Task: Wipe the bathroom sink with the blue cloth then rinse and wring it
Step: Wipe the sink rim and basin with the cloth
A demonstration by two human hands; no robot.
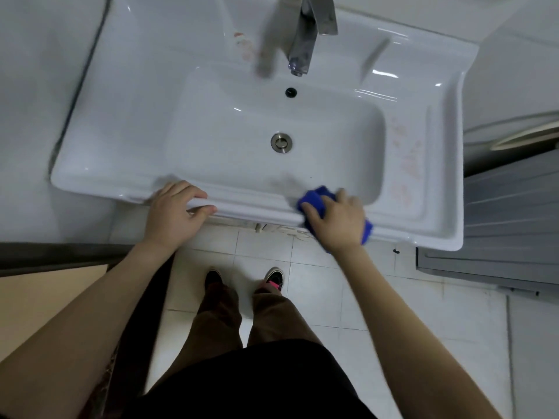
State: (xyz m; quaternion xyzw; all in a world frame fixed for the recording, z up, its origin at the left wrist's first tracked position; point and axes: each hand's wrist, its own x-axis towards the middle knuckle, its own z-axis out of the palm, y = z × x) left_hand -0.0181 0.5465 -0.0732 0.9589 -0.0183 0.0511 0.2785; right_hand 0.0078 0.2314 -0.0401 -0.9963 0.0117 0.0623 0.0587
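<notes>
Two hands at the front edge of the sink, well apart. Left hand: clamped on the front rim left of centre, fingers curled over the top, thumb along the underside. Right hand: closed over the bunched blue cloth, pressing it onto the front rim right of centre. Cloth partly over the inner edge of the basin, partly showing past the outer face beside the wrist. Noted at the back edge: chrome faucet, with overflow hole just below its spout. Metal drain at basin centre. Faded pinkish pattern on the right ledge.
</notes>
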